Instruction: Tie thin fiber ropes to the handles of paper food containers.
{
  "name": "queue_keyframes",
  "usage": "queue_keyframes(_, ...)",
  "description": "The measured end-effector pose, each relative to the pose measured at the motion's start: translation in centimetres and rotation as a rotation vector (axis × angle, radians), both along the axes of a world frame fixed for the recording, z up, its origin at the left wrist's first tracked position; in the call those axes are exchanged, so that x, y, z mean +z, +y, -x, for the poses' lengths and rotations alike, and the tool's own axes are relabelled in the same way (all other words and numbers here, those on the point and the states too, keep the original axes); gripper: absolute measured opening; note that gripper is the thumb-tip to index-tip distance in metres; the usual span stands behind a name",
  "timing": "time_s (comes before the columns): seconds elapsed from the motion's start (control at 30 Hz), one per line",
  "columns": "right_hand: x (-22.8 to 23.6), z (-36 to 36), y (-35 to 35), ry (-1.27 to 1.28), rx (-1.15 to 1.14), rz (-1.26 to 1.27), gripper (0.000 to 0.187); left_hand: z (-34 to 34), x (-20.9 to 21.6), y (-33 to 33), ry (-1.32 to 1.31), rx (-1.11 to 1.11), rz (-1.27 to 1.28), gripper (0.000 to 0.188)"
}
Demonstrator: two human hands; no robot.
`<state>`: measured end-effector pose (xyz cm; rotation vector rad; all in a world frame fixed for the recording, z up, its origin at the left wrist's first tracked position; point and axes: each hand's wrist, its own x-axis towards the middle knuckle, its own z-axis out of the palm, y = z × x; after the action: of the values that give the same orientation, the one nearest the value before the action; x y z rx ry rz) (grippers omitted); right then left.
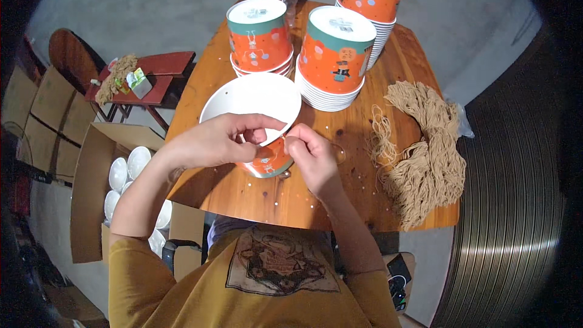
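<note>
An orange paper bucket (267,167) with a white inside and a green band tilts toward me on the table, its open mouth up. My left hand (215,140) is closed at the near side of its rim, index finger stretched along the edge and thumb against the outside. My right hand (313,158) pinches at the rim's right side, close to the left fingertip. What lies between those fingers is too small to make out. A faint thin strand seems to curve just right of that hand. One small hole shows in the bucket's far wall.
Upside-down stacks of like buckets (337,54) stand at the back of the wooden table (340,200). Tan cord hanks (425,152) lie at the right, beside a small loose bundle (382,136). White bits dot the tabletop. A carton (88,200) of white-mouthed buckets sits at left, below a red bench (161,67).
</note>
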<state>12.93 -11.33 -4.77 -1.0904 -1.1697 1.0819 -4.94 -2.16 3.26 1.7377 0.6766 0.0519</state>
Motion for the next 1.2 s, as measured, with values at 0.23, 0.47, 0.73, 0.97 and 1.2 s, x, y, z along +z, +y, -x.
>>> queue_keyframes(0.23, -0.8, -0.2, -0.4, 0.004, -0.028, -0.030, 0.011, -0.7, 0.4, -0.8, 0.006, -0.050, -0.041, 0.054)
queue_keyframes(0.47, -2.1, -0.4, -0.9, -0.005, -0.027, 0.024, 0.016, -1.6, -2.5, -0.1, -0.041, -0.024, 0.010, 0.031)
queue_keyframes(0.73, -2.4, -0.4, -1.0, 0.004, -0.037, 0.043, 0.015, -3.0, -3.9, 0.2, -0.035, -0.044, -0.202, 0.008)
queue_keyframes(0.97, -2.8, -1.5, -0.6, -0.261, -0.274, -0.189, 0.012, -2.5, -4.2, 1.0, -0.094, 0.149, -0.417, 0.012)
queue_keyframes(1.2, -0.3, -2.2, 0.3, -0.384, -0.193, -0.184, 0.014, -4.0, -2.3, 0.1, -0.370, 0.254, 0.208, 0.007)
